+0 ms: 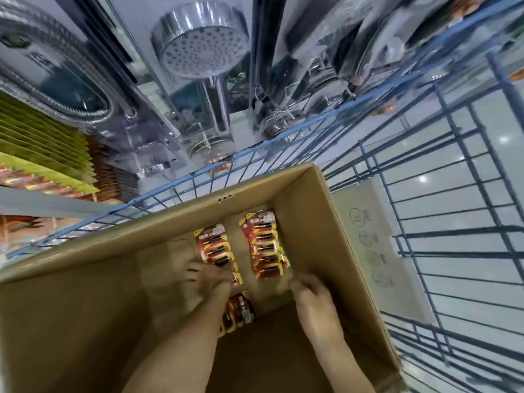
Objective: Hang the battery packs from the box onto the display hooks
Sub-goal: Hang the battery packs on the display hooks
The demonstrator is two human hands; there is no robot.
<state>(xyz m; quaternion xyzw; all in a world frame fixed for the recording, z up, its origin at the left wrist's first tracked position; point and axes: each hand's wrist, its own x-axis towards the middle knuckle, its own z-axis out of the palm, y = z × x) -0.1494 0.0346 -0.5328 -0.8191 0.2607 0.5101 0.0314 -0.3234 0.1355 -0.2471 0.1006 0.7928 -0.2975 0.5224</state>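
Since they wait to be hung, the red-and-yellow carded battery packs (pixel 263 245) lie in two overlapping rows on the floor of the open brown cardboard box (pixel 170 228). The left hand (pixel 208 279) covers the left row's near end, and the right hand (pixel 310 290) reaches just beside the right row; blur hides whether either grips. A blue wire cart (pixel 283 143) holds the box.

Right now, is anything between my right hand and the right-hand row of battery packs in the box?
Nothing visible. The right hand is inside the open cardboard box, just short of the near end of that row of battery packs.
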